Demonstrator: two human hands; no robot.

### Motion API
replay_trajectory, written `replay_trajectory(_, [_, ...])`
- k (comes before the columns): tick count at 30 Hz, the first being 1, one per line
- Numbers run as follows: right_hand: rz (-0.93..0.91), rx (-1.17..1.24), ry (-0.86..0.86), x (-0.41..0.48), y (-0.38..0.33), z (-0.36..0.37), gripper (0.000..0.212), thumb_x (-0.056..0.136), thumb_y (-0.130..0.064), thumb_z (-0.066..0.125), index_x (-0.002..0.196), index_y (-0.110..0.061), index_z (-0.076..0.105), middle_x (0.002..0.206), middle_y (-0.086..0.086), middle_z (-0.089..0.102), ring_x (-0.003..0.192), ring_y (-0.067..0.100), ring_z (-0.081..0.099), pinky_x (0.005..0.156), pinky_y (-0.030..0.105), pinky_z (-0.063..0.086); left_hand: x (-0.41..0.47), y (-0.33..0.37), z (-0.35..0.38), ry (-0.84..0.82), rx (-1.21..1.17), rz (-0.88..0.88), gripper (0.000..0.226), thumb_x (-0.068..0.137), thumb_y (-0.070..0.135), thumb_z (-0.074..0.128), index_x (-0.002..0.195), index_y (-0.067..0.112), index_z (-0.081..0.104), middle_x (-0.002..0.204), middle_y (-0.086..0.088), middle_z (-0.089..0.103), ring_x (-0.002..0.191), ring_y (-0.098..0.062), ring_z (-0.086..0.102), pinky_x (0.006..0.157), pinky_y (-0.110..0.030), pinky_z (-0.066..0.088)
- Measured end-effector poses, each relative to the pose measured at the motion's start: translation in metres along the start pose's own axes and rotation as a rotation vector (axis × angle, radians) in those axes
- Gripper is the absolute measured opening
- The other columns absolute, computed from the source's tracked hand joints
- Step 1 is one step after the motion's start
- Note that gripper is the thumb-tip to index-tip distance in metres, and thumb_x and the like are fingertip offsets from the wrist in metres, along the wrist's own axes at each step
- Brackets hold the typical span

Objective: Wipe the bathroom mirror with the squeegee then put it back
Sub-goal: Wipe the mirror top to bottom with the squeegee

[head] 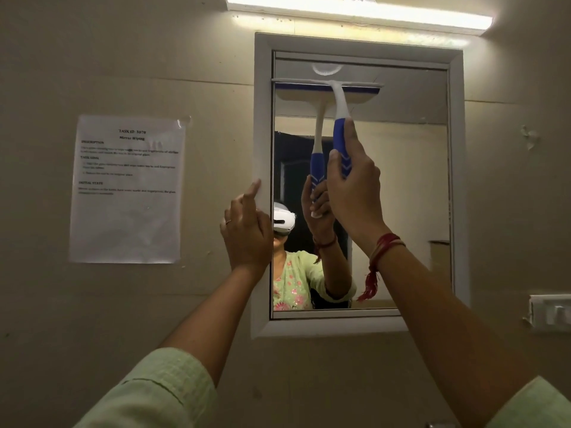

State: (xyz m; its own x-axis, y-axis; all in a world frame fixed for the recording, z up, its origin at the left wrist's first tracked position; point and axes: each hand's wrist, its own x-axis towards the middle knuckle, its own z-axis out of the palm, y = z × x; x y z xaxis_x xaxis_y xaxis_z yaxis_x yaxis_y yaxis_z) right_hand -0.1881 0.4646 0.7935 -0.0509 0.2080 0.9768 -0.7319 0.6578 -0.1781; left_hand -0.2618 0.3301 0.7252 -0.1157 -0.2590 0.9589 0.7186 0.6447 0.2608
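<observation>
The bathroom mirror (pixel 401 186) hangs in a white frame (pixel 262 118) on the beige wall. A white and blue squeegee (pixel 340 100) presses its blade flat against the upper part of the glass, handle pointing down. My right hand (pixel 352 193) is shut around the blue grip of the handle. My left hand (pixel 247 233) rests against the frame's left edge, index finger raised along it, holding nothing. The glass reflects the squeegee, my hand and a person with a white headset.
A printed task sheet (pixel 128 188) is taped to the wall left of the mirror. A lit tube light (pixel 358 10) runs above the frame, with a suction hook at its top edge. A white switch plate (pixel 551 313) sits at the right.
</observation>
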Motion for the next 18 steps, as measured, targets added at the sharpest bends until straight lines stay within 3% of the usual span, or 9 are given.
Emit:
replay_trajectory(2, [-0.003,-0.002,0.002,-0.005,-0.001,-0.002,0.052,0.096,-0.020,0.046,0.144,-0.015,0.026,0.112,0.005,0.063,0.084,0.009,0.061,0.079,0.022,0.053,0.000,-0.001,0.000,-0.008,-0.001,0.000,0.050,0.088,0.025,0.025,0.133,0.018,0.044,0.104,-0.012,0.059,0.093,-0.024,0.054,0.081,-0.035,0.039])
replay_trajectory(6, [-0.009,-0.009,-0.019,-0.019,0.003,-0.006,0.052,0.097,-0.020,0.045,0.144,-0.016,0.024,0.108,0.002,0.062,0.080,0.008,0.062,0.069,0.005,0.047,0.000,-0.001,0.001,0.007,-0.016,0.010,0.049,0.088,0.023,0.026,0.133,0.015,0.045,0.104,-0.014,0.060,0.092,-0.024,0.053,0.079,-0.027,0.035])
replay_trajectory(9, [-0.008,-0.016,-0.025,-0.030,0.007,-0.008,0.053,0.096,-0.020,0.046,0.145,-0.016,0.024,0.114,0.006,0.062,0.080,0.007,0.061,0.069,0.001,0.043,0.000,-0.001,0.001,0.011,-0.010,0.003,0.046,0.089,0.016,0.031,0.133,0.016,0.044,0.105,-0.014,0.059,0.093,-0.024,0.052,0.081,-0.025,0.032])
replay_trajectory(11, [-0.004,-0.016,-0.026,-0.037,0.009,-0.009,0.053,0.096,-0.020,0.046,0.145,-0.017,0.024,0.108,0.000,0.061,0.075,0.003,0.059,0.068,-0.002,0.043,0.000,-0.001,0.002,0.007,-0.006,0.001,0.045,0.089,0.012,0.034,0.133,0.015,0.044,0.107,-0.014,0.058,0.094,-0.024,0.052,0.082,-0.022,0.031])
replay_trajectory(14, [0.005,-0.016,-0.035,-0.047,0.011,-0.012,0.053,0.097,-0.021,0.045,0.145,-0.019,0.023,0.097,-0.011,0.053,0.068,0.001,0.058,0.067,-0.002,0.043,0.001,-0.002,0.001,0.009,-0.007,-0.002,0.046,0.088,0.012,0.033,0.133,0.015,0.045,0.107,-0.015,0.058,0.094,-0.024,0.051,0.080,-0.018,0.028])
replay_trajectory(18, [0.012,-0.015,-0.068,-0.059,0.013,-0.018,0.054,0.097,-0.022,0.045,0.145,-0.022,0.021,0.097,-0.011,0.054,0.069,0.003,0.060,0.068,0.003,0.048,0.001,-0.001,0.001,0.007,-0.002,-0.004,0.047,0.088,0.014,0.032,0.134,0.015,0.045,0.110,-0.016,0.057,0.096,-0.025,0.051,0.081,-0.013,0.024])
